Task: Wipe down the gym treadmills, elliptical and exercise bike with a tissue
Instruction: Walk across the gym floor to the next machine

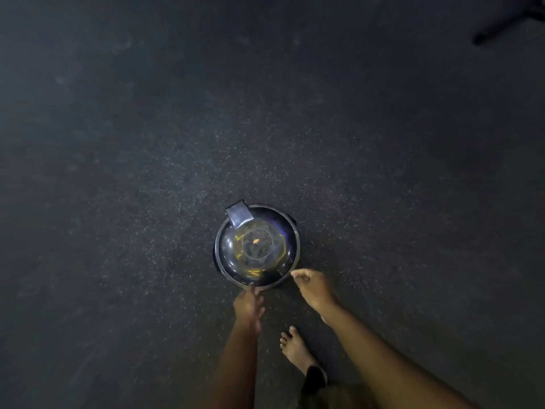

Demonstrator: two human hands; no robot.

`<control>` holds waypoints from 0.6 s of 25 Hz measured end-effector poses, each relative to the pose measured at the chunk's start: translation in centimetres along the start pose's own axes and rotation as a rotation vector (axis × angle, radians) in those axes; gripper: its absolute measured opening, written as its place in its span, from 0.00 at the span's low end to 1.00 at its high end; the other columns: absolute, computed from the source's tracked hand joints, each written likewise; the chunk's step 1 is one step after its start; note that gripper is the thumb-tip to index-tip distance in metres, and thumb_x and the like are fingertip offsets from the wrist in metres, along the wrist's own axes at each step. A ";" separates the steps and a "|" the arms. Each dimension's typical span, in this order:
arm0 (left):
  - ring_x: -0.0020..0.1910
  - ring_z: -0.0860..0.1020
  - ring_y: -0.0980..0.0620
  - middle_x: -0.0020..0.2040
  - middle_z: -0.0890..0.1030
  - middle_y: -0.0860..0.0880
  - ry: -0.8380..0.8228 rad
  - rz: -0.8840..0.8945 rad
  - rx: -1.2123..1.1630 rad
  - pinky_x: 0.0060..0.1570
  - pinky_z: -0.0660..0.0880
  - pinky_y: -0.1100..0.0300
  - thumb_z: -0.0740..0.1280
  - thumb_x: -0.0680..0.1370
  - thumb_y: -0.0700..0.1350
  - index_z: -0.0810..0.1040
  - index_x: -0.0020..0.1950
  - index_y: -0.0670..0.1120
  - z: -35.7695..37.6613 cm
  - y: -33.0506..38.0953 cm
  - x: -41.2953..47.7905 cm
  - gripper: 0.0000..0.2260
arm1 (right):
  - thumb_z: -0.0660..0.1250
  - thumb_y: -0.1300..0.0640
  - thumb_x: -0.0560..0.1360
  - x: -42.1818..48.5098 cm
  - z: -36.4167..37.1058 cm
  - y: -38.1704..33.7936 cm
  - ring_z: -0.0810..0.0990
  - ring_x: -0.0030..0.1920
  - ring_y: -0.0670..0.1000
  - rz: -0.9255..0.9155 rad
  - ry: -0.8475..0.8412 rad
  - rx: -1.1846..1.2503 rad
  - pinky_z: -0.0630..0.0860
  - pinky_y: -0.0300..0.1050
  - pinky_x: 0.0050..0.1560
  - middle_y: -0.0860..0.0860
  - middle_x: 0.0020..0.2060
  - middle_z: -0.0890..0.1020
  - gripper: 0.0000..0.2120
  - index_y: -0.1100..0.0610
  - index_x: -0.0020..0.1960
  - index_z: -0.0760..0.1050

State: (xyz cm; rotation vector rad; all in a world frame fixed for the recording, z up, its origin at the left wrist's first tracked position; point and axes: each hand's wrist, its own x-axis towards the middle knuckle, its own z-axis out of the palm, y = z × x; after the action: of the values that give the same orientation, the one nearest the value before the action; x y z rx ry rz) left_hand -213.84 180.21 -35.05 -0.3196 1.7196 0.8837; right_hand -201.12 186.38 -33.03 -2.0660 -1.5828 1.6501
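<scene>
1 round shiny bin on speckled floor. Left hand: fingers straight, tips at the bin's near rim. Right hand: just beside the rim, fingers curled; contents cannot be told.

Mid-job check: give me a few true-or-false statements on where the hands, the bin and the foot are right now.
1. The round bin stands upright on the speckled floor. True.
2. The left hand is far from the bin. False: its fingertips reach the bin's near rim.
3. The right hand is beside the bin's near right edge. True.
4. A white tissue is spread out in the right hand. False: no tissue shows in it.
5. The foot wears a shoe. False: it is bare.
</scene>
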 end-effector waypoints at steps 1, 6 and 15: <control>0.54 0.75 0.43 0.55 0.77 0.42 0.019 0.105 0.229 0.54 0.69 0.52 0.60 0.82 0.46 0.74 0.65 0.37 0.1 -0.7 -0.8 0.17 | 0.61 0.58 0.78 -0.7 -0.7 0.4 0.78 0.57 0.52 -0.014 0.025 -0.046 0.72 0.47 0.61 0.53 0.55 0.82 0.12 0.58 0.58 0.78; 0.68 0.70 0.49 0.69 0.72 0.45 -0.253 0.672 1.053 0.66 0.65 0.58 0.58 0.82 0.47 0.69 0.71 0.44 0.6 -4.7 -7.2 0.18 | 0.58 0.57 0.80 -6.6 -4.8 2.9 0.74 0.62 0.53 -0.084 0.086 -0.218 0.67 0.42 0.62 0.54 0.61 0.77 0.15 0.59 0.64 0.74; 0.74 0.62 0.47 0.75 0.63 0.42 -0.591 1.082 1.653 0.69 0.56 0.61 0.56 0.83 0.49 0.58 0.76 0.43 0.5 -12.4 -24.0 0.24 | 0.56 0.53 0.81 -27.9 -10.3 13.8 0.59 0.73 0.52 -0.034 0.365 -0.218 0.55 0.43 0.72 0.55 0.73 0.63 0.23 0.59 0.74 0.60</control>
State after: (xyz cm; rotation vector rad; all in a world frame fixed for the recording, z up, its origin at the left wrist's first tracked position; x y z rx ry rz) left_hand -197.71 166.82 -18.09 1.8640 1.4127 -0.0622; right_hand -181.57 165.02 -17.70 -2.2618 -1.7131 1.0466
